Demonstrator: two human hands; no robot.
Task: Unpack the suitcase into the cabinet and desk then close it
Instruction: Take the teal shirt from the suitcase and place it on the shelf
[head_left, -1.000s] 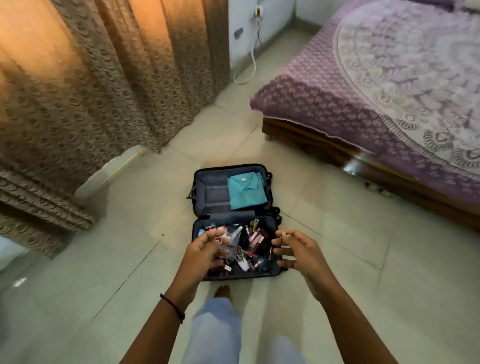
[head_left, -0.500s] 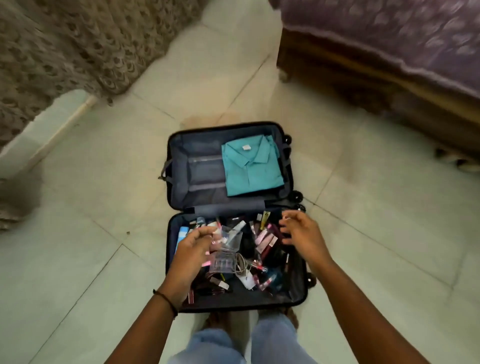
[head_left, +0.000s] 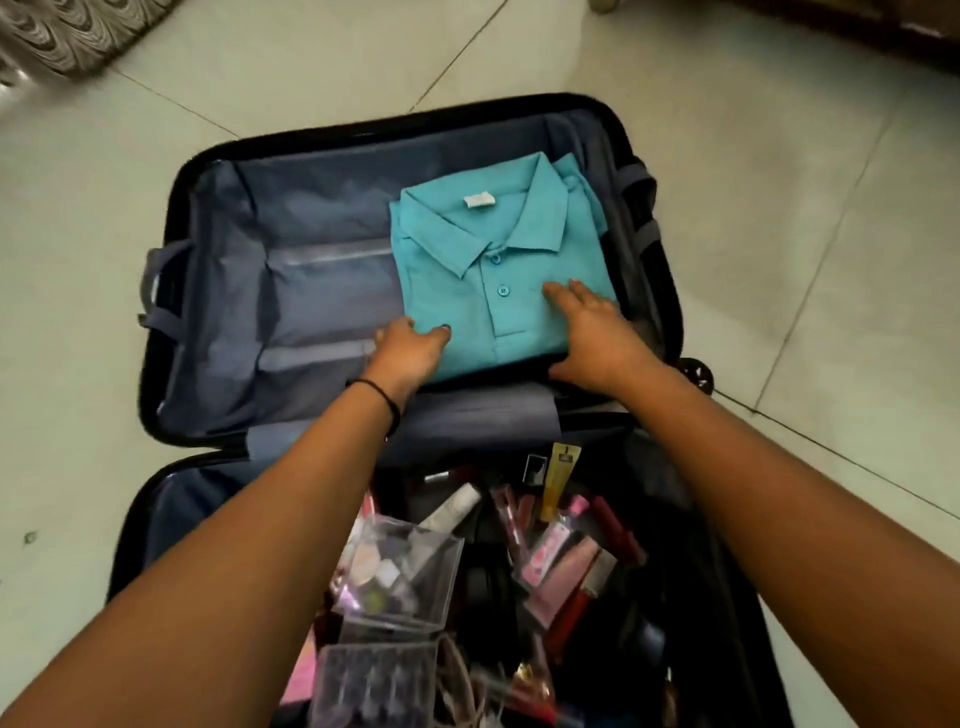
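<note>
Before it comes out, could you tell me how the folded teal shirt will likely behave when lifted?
The teal shirt is soft folded cloth, so probably floppy: it may sag and unfold unless held at both sides. It looks thin, likely light, not fragile.

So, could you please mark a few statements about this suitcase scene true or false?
1. The folded teal polo shirt lies in the far half of the open black hard-shell suitcase. True.
2. The right hand rests flat on that shirt. True.
3. The left hand holds a clear plastic box. False: its thumb lies on the shirt's near left corner.
4. The black wristband is on the right wrist. False: it is on the left wrist.
</note>
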